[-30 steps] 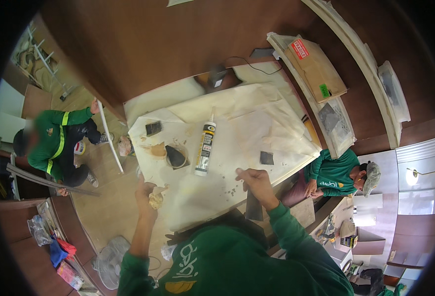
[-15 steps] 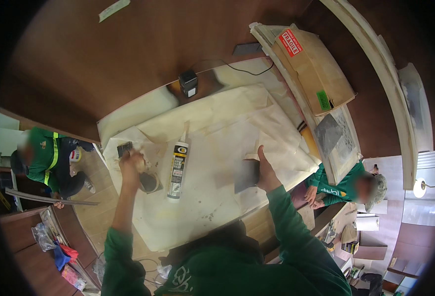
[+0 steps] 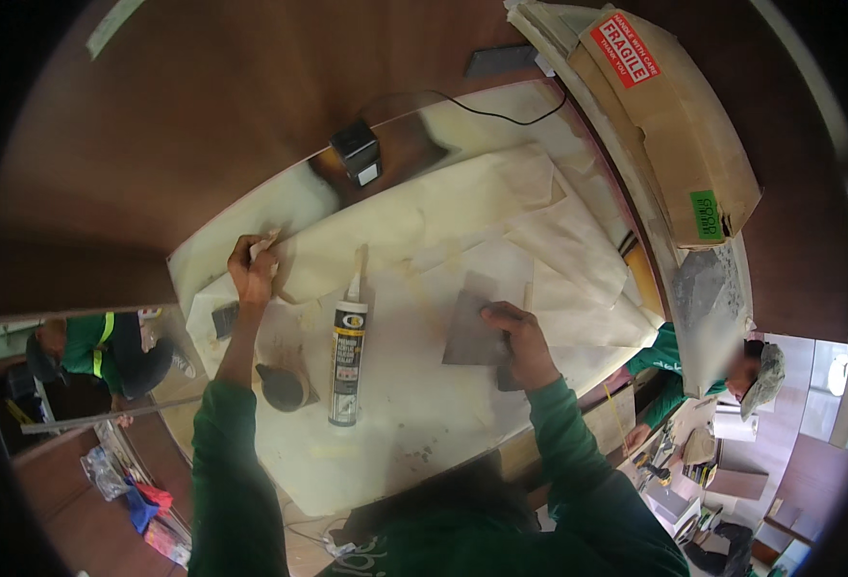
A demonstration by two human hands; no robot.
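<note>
Cartridge [image 3: 346, 363] with a pale, tapering nozzle lies on the pale-covered worktop [image 3: 395, 447] between our two hands; its dark-labelled body hides whatever is inside. Our left hand [image 3: 251, 272] is closed round a crumpled pale wad [image 3: 263, 243], held near the far left edge of the cover; we cannot tell whether the wad touches the surface. Our right hand [image 3: 520, 344] grips a dark grey sheet [image 3: 467, 332] by its right side, thumb on top, to the right of the cartridge.

Just left of the cartridge we see a round, dark-topped thing [image 3: 283, 388]; we cannot tell whether it is hollow or holds anything. A small dark square [image 3: 224, 320] lies beyond it, near our left forearm. On the ledge [image 3: 708, 317] to our right rests a cardboard box [image 3: 669, 135] with a red-and-white label and a green sticker, its contents hidden. At lower left, well apart from the worktop, we see a clear plastic bag [image 3: 107, 476] beside blue and red items; what the bag holds is too small to tell.
</note>
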